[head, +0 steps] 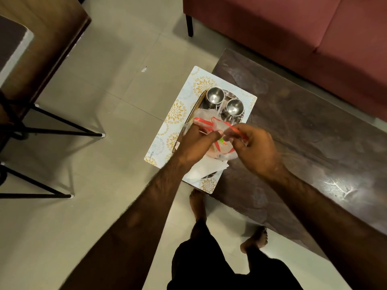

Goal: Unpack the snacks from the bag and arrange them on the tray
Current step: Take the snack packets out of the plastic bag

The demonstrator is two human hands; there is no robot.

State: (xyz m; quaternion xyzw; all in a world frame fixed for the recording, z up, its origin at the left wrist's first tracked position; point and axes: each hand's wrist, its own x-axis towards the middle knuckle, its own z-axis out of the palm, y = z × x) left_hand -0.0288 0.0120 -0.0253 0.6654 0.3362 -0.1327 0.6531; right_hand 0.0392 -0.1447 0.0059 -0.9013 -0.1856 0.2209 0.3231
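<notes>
Bag: thin clear plastic bag with red-orange bands (206, 123), crumpled and open at the top, lifted over the near half of the tray.
Bag grip: top edge pinched between the left hand (193, 143) and the right hand (256, 148), fingertips close together; the body of the bag sags below them.
Bag contents: pinkish mass with a small green-yellow patch (221, 141) seen through the film; items cannot be identified.
Tray: oblong stainless-steel tray with a raised rim (194, 110), lying flat, long axis running away from the person.
Tray load: near end covered by white sheet-like material (202, 170), paper or wrapper not determinable; middle hidden by bag and hands.
</notes>
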